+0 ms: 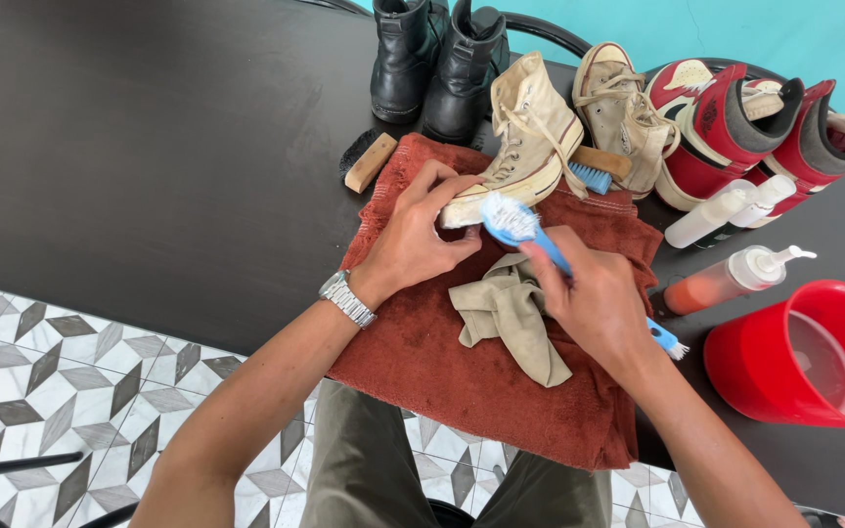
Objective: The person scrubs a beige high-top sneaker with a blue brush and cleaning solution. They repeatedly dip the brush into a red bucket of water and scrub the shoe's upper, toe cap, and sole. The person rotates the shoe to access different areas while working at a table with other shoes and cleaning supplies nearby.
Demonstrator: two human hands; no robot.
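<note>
While the left hand [413, 240] grips a cream sneaker [520, 147] and the right hand [599, 303] clasps a blue brush [515, 223], a rust towel [481, 372] covers the black table [149, 147] above patterned floor tiles [41, 381].

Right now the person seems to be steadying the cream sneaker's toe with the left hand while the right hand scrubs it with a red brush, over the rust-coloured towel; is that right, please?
Almost: the brush is blue, not red. The head view shows the left hand steadying the toe of the cream sneaker while the right hand works the brush against it, over the rust-coloured towel.
</note>
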